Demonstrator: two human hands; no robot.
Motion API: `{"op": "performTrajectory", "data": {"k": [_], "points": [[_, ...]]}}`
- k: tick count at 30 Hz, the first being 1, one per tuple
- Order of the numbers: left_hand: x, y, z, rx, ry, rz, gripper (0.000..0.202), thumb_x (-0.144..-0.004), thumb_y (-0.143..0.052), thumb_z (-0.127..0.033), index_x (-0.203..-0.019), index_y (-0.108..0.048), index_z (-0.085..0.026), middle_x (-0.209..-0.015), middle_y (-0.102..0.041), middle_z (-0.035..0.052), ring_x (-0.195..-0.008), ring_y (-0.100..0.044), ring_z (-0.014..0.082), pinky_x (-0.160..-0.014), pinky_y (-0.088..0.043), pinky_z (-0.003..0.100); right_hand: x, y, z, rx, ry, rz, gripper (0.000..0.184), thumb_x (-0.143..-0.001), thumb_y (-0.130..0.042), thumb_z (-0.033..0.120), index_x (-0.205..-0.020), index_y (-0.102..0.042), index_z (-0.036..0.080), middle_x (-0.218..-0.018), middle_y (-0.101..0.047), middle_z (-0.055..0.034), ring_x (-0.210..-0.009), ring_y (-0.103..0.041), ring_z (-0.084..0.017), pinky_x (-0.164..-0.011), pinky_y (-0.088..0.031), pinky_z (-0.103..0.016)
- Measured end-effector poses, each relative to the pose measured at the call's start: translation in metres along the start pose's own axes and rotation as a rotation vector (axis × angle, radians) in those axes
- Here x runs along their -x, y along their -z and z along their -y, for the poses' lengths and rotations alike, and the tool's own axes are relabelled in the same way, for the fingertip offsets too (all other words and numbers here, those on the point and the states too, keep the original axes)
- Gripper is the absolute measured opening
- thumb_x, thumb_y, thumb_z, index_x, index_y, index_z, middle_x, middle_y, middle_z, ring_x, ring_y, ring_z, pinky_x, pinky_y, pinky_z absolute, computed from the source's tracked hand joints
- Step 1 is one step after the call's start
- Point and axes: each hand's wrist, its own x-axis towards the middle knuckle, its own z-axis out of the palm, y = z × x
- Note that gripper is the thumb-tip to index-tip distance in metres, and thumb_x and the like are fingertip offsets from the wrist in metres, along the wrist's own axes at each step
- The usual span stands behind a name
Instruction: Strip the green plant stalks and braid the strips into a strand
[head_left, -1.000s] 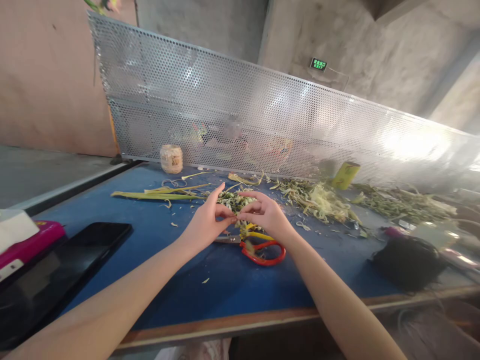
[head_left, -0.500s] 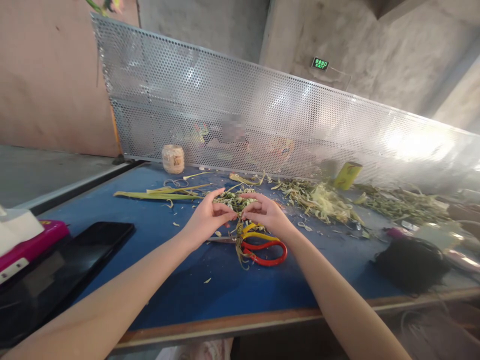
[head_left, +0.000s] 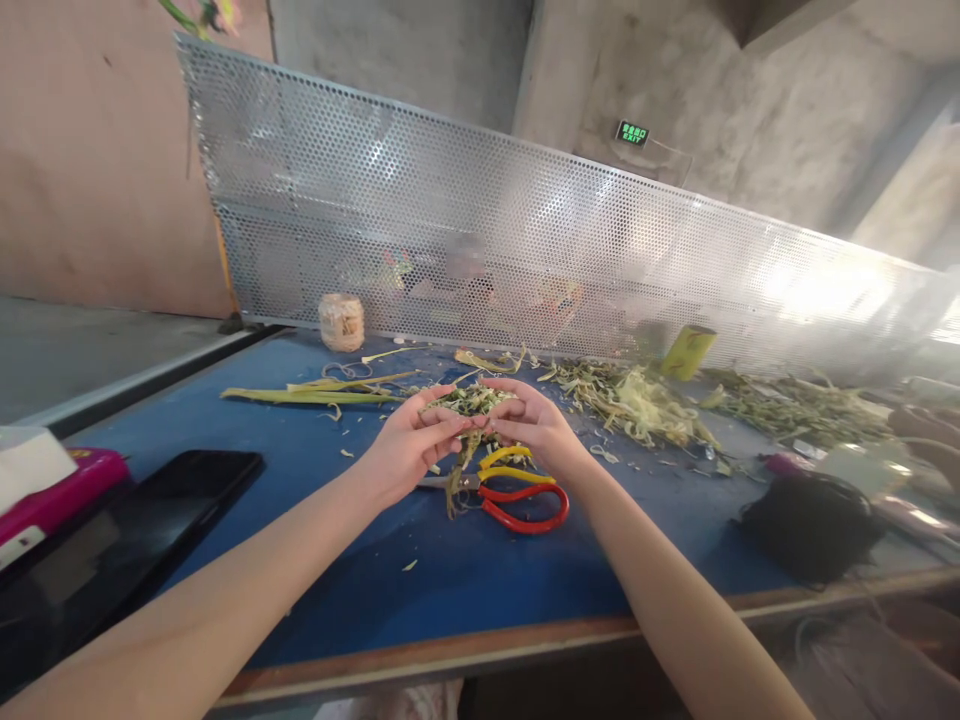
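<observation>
My left hand (head_left: 409, 445) and my right hand (head_left: 531, 425) meet over the middle of the blue table (head_left: 465, 570). Both pinch a small bundle of green plant strips (head_left: 466, 402) between fingers and thumbs, and a thin strand hangs down from it. Directly beneath the hands lie scissors (head_left: 510, 490) with one red and one yellow handle, blades pointing left. Neither hand touches them.
Long green leaves (head_left: 307, 393) lie at the left, heaps of plant trimmings (head_left: 637, 395) at the right. A twine spool (head_left: 341, 320) and a perforated metal screen (head_left: 525, 250) stand at the back. A black phone (head_left: 150, 520) and pink box (head_left: 52, 490) lie left, a black pouch (head_left: 814, 525) right.
Both hands have drawn closer together and lifted the bundle slightly; the left fingers, stretched out before, are now closed on it. A hanging strand now dangles lower over the scissors.
</observation>
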Motion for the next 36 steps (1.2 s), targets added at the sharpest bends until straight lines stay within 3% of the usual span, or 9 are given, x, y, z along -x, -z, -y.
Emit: {"op": "performTrajectory", "data": {"k": [6, 11, 15, 18, 21, 25, 30, 32, 36], "points": [[0.005, 0.004, -0.005, -0.101, 0.134, 0.259, 0.042, -0.067, -0.064, -0.007, -0.104, -0.046, -0.014, -0.061, -0.056, -0.0034, -0.056, -0.056, 0.0079, -0.038, -0.033, 0.014, 0.006, 0.001, 0.009, -0.086, -0.004, 0.215, 0.05, -0.069, -0.06, 0.012, -0.116, -0.046, 0.022, -0.07, -0.06, 0.0039, -0.069, -0.058, -0.01, -0.069, -0.045, -0.025], [0.004, 0.007, -0.009, -0.169, 0.141, 0.246, 0.044, -0.063, -0.068, -0.013, -0.102, -0.047, -0.015, -0.062, -0.055, -0.0025, -0.06, -0.055, 0.0096, -0.036, -0.026, 0.015, 0.01, 0.002, 0.016, 0.048, -0.019, 0.29, 0.044, -0.071, -0.058, 0.012, -0.113, -0.049, 0.022, -0.075, -0.06, 0.0025, -0.074, -0.058, -0.01, -0.071, -0.045, -0.025], [0.0, 0.011, -0.01, -0.242, 0.112, 0.216, 0.042, -0.064, -0.069, -0.017, -0.097, -0.044, -0.016, -0.063, -0.056, -0.0037, -0.051, -0.052, 0.0075, -0.038, -0.029, 0.017, 0.008, 0.002, 0.015, 0.141, -0.066, 0.271, 0.04, -0.071, -0.059, 0.015, -0.11, -0.052, 0.021, -0.077, -0.062, 0.0017, -0.073, -0.058, -0.009, -0.07, -0.046, -0.024], [-0.004, 0.014, -0.008, -0.415, -0.022, 0.177, 0.038, -0.067, -0.065, -0.021, -0.094, -0.038, -0.018, -0.068, -0.058, -0.0034, -0.046, -0.051, 0.0074, -0.046, -0.039, 0.022, 0.004, 0.001, 0.009, 0.208, -0.128, 0.224, 0.036, -0.068, -0.062, 0.017, -0.104, -0.057, 0.019, -0.073, -0.063, 0.001, -0.065, -0.059, -0.009, -0.062, -0.047, -0.022], [-0.006, 0.015, -0.007, -0.641, -0.223, 0.102, 0.028, -0.071, -0.06, -0.023, -0.087, -0.036, -0.019, -0.069, -0.06, -0.0022, -0.058, -0.057, 0.0114, -0.059, -0.043, 0.027, 0.001, 0.001, 0.001, 0.236, -0.2, 0.132, 0.026, -0.065, -0.064, 0.021, -0.091, -0.063, 0.015, -0.066, -0.064, 0.0003, -0.056, -0.059, -0.009, -0.056, -0.047, -0.022], [-0.007, 0.019, -0.008, -0.958, -0.368, 0.122, 0.019, -0.076, -0.052, -0.026, -0.088, -0.038, -0.02, -0.073, -0.063, 0.0008, -0.07, -0.057, 0.015, -0.067, -0.041, 0.029, 0.0, 0.001, -0.005, 0.206, -0.261, 0.073, 0.019, -0.06, -0.069, 0.024, -0.075, -0.065, 0.013, -0.058, -0.063, 0.0001, -0.055, -0.061, -0.011, -0.057, -0.049, -0.025], [-0.004, 0.027, -0.016, -1.366, -0.321, 0.258, 0.044, -0.076, -0.046, -0.021, -0.118, -0.035, -0.025, -0.091, -0.065, 0.0011, -0.062, -0.052, 0.0137, -0.06, -0.037, 0.026, 0.001, 0.003, -0.005, 0.186, -0.274, 0.053, 0.024, -0.059, -0.07, 0.026, -0.079, -0.064, 0.014, -0.061, -0.064, -0.0007, -0.055, -0.062, -0.011, -0.058, -0.051, -0.026], [-0.001, 0.028, -0.019, -1.427, -0.296, 0.304, 0.053, -0.075, -0.042, -0.017, -0.125, -0.03, -0.027, -0.098, -0.063, 0.0013, -0.057, -0.05, 0.0121, -0.056, -0.035, 0.025, 0.0, 0.003, -0.004, 0.176, -0.251, 0.039, 0.024, -0.06, -0.069, 0.027, -0.08, -0.064, 0.014, -0.062, -0.064, -0.0007, -0.056, -0.062, -0.011, -0.058, -0.051, -0.026], [0.002, 0.027, -0.022, -1.434, -0.303, 0.285, 0.057, -0.073, -0.037, -0.013, -0.128, -0.029, -0.025, -0.094, -0.064, 0.0024, -0.057, -0.051, 0.0125, -0.057, -0.035, 0.024, -0.001, 0.002, -0.002, 0.12, -0.175, -0.011, 0.023, -0.061, -0.069, 0.028, -0.08, -0.064, 0.015, -0.064, -0.064, 0.0001, -0.057, -0.062, -0.01, -0.061, -0.052, -0.025]]}}
